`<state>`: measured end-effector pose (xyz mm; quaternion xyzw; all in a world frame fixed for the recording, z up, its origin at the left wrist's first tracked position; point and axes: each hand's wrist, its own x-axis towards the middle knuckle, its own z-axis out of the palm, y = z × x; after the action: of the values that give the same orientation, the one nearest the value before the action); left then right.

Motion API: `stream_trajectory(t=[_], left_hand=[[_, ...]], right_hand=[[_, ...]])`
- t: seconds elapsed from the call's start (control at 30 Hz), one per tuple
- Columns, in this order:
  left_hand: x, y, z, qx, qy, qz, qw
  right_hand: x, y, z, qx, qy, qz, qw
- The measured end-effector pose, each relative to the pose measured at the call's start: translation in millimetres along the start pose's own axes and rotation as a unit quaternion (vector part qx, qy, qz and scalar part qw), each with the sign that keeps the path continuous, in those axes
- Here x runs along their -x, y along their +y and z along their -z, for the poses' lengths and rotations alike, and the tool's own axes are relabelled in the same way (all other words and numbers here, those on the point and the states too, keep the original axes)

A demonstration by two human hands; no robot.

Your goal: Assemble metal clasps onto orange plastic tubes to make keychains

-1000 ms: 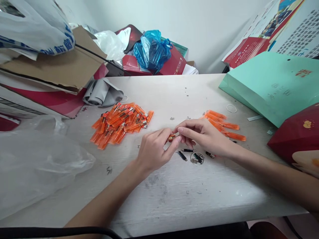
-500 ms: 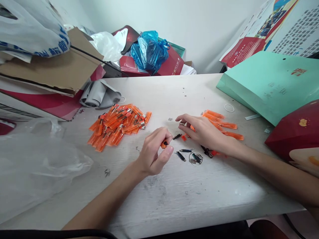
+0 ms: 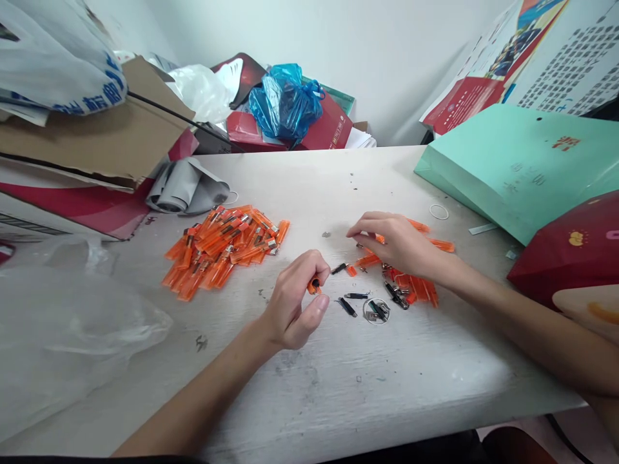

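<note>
My left hand [image 3: 297, 303] is closed around an orange lighter [image 3: 314, 285], whose dark open end faces right between thumb and curled fingers. To the right, my right hand [image 3: 396, 241] hovers palm down over loose orange lighter parts [image 3: 418, 288], its fingers bent and apart. A small metal piece [image 3: 358, 245] shows just below its fingertips. Between and below the hands lie black igniter pieces [image 3: 347, 307], a small orange-red piece [image 3: 351, 271] and a thin ring [image 3: 376, 311] with metal and dark bits inside it. A heap of orange lighters [image 3: 225, 248] lies left of my left hand.
A clear plastic bag [image 3: 72, 328] and stacked cardboard [image 3: 91, 138] take up the left side. Rolled grey sheet [image 3: 181, 187] lies behind the heap. A mint-green paper bag [image 3: 522, 164] and a dark red bag [image 3: 570, 251] stand right; a blue plastic bag [image 3: 285, 103] is at the back.
My right hand has shifted slightly, and the metal piece at its fingertips now shows below them. More orange parts show under its wrist. My left hand keeps the lighter, its open end more visible.
</note>
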<state>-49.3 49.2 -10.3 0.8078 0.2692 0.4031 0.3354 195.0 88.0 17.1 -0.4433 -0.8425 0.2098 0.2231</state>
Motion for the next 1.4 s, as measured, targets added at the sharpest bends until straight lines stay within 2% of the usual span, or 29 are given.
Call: stream_trajectory(t=[0.1,0.2,0.27,0.37,0.47,0.67,0.87,1.1,1.4], left_hand=[[1.0,-2.4,-0.9,0.000,0.001,0.009,1.000],[2.5,-4.6,-2.9,-0.013,0.003,0.069,0.997],[2.8,-5.4,-4.6,-0.023,0.009,0.109,0.994],[2.3,-5.7,-6.9,-0.037,0.026,0.135,0.990],[1.6,-5.0,-8.0,-0.040,0.040,0.144,0.988],[0.6,-0.5,-8.0,-0.054,-0.019,0.185,0.981],[-1.8,4.9,-7.3,-0.068,-0.050,0.185,0.979],[-2.0,6.4,-8.1,-0.093,-0.063,0.183,0.977],[-2.0,6.9,-7.5,-0.115,-0.087,0.170,0.975]], right_hand=[[-1.7,14.2,6.3,0.018,0.000,-0.049,0.999],[-2.1,25.1,9.6,0.025,-0.013,-0.076,0.997],[-2.4,27.7,10.0,0.011,-0.027,-0.079,0.996],[-3.0,27.6,7.6,-0.002,-0.043,-0.074,0.996],[-3.5,30.0,1.2,0.018,-0.023,-0.065,0.997],[-5.9,41.1,-8.4,0.026,-0.012,-0.062,0.998],[-7.0,38.1,-5.5,0.037,-0.024,-0.088,0.995],[-6.3,37.8,-3.9,0.042,-0.056,-0.043,0.997],[-8.6,35.8,2.3,0.001,-0.058,-0.055,0.997]])
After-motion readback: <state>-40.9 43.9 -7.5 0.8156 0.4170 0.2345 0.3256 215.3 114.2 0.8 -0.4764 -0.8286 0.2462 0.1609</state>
